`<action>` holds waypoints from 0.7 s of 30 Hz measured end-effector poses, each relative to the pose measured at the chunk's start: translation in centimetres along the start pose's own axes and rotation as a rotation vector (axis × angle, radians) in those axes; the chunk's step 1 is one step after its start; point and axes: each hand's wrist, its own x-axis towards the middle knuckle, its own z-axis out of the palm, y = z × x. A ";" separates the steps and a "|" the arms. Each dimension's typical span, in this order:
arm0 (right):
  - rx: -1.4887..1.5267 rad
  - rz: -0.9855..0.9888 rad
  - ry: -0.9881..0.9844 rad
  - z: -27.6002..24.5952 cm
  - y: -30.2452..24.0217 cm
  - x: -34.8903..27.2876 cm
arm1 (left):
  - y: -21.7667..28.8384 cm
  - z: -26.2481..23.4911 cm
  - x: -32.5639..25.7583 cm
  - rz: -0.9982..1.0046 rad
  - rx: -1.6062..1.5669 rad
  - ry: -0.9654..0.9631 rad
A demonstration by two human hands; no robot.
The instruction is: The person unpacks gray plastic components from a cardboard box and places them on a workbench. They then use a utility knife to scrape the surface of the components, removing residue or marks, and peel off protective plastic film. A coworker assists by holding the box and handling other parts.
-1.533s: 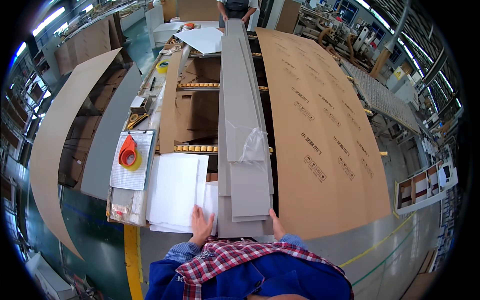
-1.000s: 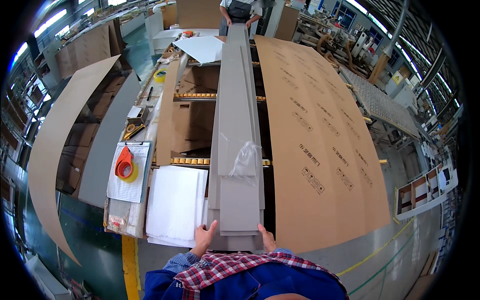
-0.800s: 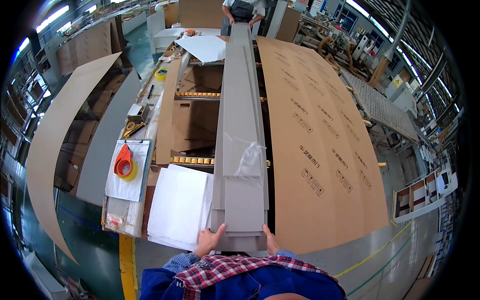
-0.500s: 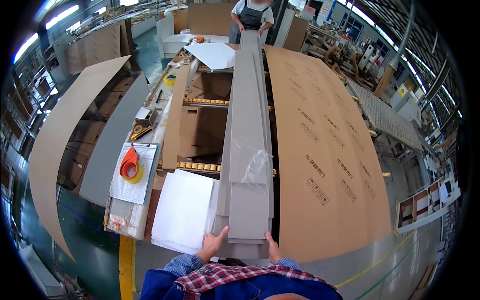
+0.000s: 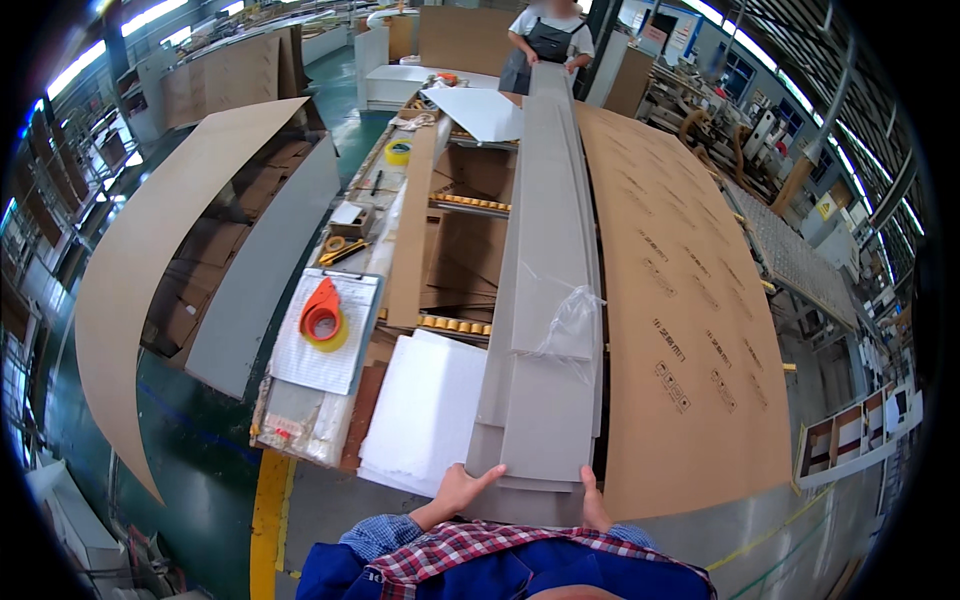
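Note:
A stack of long, narrow grey panels (image 5: pixel 548 410) runs away from me, with crumpled clear plastic film (image 5: pixel 572 318) lying on top. My left hand (image 5: pixel 462 492) grips the near end at its left corner, thumb on the upper side and fingers mostly hidden beneath. At the right corner my right hand (image 5: pixel 595 503) holds the same end, its thumb up along the edge. A person (image 5: pixel 550 42) in a dark apron has both hands at the far end of the stack. White sheets (image 5: pixel 425 410) lie just left of the panels.
Left of the stack, a narrow bench carries a clipboard (image 5: pixel 365 345), an orange tape dispenser (image 5: pixel 322 315), a yellow tape roll (image 5: pixel 398 152) and a cutter (image 5: pixel 345 253). Roller strips (image 5: pixel 455 325) cross between bench and panels. Large brown cardboard (image 5: pixel 690 300) lies close along the right.
My view has swung a little left, so the scene sits farther right in the picture. Both hands keep their hold on the near end of the panels.

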 end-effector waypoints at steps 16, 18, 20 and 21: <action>0.080 -0.134 -0.167 35.2 7.4 -9.0 | -15.5 -28.7 -9.5 0.227 -0.144 0.284; 0.112 -0.065 -0.266 40.1 8.4 -9.8 | -16.8 -33.7 -11.2 0.190 -0.103 0.274; 0.135 0.027 -0.347 43.9 9.7 -9.2 | -19.1 -38.0 -11.8 0.185 -0.156 0.318; 0.114 0.048 -0.343 45.5 10.2 -8.5 | -18.6 -41.4 -13.7 0.077 -0.120 0.232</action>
